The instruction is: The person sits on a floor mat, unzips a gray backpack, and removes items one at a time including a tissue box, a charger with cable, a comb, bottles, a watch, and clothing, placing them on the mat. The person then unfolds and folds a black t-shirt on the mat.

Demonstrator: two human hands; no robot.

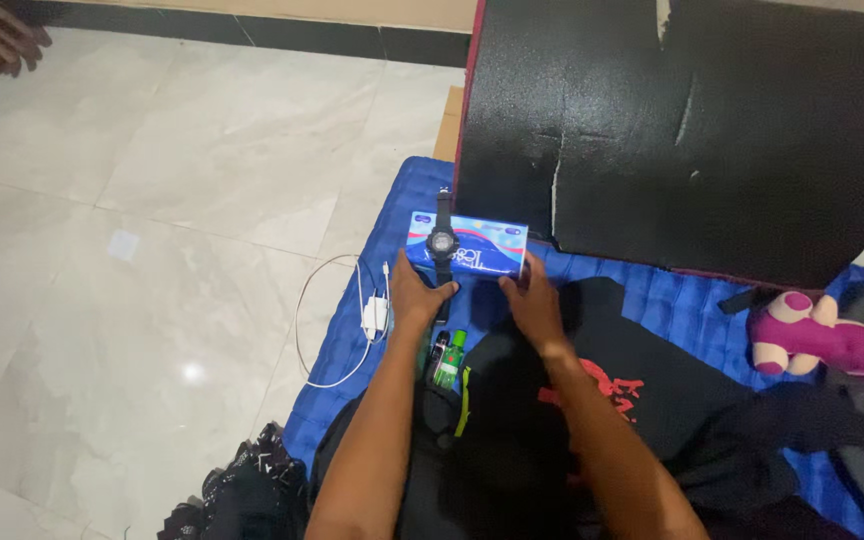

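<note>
A blue and white box (482,246) rests on a blue mat (392,230), with a black wristwatch (442,240) laid across its top. My left hand (414,294) grips the box's near left corner, by the watch strap. At the near right corner my right hand (532,300) holds the box too. Just below the hands, a green bottle (450,360) and a dark small bottle (437,350) stick out of a black backpack (492,440).
A big black foam panel (692,130) leans behind the box. A white charger with cable (374,316) lies at the mat's left edge. A pink plush toy (812,332) sits at right, black clothing (642,390) beside it. Pale floor tiles (152,200) spread left.
</note>
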